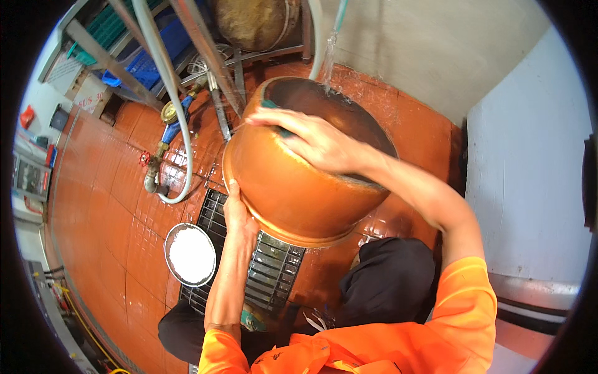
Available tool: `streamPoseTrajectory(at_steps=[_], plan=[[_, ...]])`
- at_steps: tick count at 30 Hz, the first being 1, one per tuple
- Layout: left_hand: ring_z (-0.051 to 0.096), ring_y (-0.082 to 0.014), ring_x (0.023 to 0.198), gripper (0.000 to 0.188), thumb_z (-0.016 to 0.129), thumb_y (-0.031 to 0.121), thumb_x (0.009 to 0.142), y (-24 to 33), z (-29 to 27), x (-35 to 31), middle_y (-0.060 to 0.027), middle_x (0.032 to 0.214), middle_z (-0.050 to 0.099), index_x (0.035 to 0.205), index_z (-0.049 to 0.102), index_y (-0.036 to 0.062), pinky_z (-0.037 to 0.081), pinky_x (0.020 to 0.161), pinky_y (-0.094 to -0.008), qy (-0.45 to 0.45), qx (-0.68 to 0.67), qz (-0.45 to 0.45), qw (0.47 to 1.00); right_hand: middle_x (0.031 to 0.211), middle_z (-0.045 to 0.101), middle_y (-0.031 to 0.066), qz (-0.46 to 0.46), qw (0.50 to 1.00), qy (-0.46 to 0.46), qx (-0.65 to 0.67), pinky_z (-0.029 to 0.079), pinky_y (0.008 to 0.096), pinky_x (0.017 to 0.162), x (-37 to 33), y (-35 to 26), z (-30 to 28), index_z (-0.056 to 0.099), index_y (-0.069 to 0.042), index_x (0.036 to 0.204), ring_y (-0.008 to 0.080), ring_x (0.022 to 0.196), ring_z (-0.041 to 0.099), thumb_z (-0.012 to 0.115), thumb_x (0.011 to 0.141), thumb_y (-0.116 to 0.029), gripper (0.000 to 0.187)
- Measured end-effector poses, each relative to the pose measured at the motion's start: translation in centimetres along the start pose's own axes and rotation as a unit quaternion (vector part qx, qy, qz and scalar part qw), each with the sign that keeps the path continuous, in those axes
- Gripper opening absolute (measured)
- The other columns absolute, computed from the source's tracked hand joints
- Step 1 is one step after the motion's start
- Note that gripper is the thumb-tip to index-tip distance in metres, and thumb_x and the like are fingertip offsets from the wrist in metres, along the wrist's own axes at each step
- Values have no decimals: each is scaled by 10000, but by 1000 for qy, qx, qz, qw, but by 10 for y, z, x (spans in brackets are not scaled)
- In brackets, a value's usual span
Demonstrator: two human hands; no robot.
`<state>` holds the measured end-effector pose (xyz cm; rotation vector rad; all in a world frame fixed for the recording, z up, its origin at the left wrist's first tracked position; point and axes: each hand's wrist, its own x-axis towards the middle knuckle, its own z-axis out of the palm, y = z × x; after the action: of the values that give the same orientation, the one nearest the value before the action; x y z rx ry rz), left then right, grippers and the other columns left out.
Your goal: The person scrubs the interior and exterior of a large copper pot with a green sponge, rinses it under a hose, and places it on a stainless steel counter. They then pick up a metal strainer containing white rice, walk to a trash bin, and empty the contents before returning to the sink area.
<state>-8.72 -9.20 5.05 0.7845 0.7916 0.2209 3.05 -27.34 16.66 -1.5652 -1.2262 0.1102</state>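
While water runs across this end of the room, the wet orange-red tiled floor [106,187] takes up most of what I see. At the centre of the frame, the big, round, orange-brown pot [305,193] leans with its dark mouth toward the upper right, probably so that the stream falls inside and an arm can reach over the rim. The black slatted metal drain grate [271,271] lies at lower centre, partly behind the pot's lower edge; I take it the pot is kept near it so that spills drain away. Left of the grate, the round metal bowl [167,252] full of white stuff stands within easy reach. From the top of the frame, a thin, pale green hose [341,14] pours in over the far rim.

Thumb up along the pot's outer side, the left hand [238,215] cups its lower left edge, apparently to steady the tilt; the fingers underneath are hidden. The right hand [314,140] comes across from the right, elbow bent, palm down at the near rim, its fingers fairly straight; they and the thumb seem to have a small green scouring pad [269,104] between them, mostly covered.
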Motion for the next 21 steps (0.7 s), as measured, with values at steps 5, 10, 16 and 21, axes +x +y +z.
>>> streamPoseTrajectory(at_steps=[5,10,16,21], plan=[[519,-255,1121,423,431,340,964,-7,-9,30,-107,1235,544,1231,493,19,413,970,-417,-39,-32,-47,998,1379,384,190,76,963,10,-260,266,361,1086,-79,153,-81,410,-39,1317,319,1296,348,371,787,3,534],[511,-259,1133,409,398,345,971,-9,-21,43,-92,1245,539,1235,500,49,409,974,-420,-21,-35,-70,997,1146,602,170,491,821,223,-188,404,331,977,-185,150,-141,541,-5,1183,273,1113,550,398,784,92,435],[514,-279,1131,420,408,372,963,5,-44,48,-99,1248,537,1235,501,67,419,960,-448,-25,-18,-93,995,1161,575,159,112,969,200,-91,411,346,976,-89,-11,-46,537,-13,1172,259,1095,549,448,783,61,406],[521,-288,1120,438,453,403,939,1,-54,62,-111,1229,549,1218,519,72,433,940,-464,-46,-20,-112,992,1343,439,179,97,979,-20,-180,296,371,1081,-109,0,-9,489,-18,1245,306,1295,364,432,739,116,527]])
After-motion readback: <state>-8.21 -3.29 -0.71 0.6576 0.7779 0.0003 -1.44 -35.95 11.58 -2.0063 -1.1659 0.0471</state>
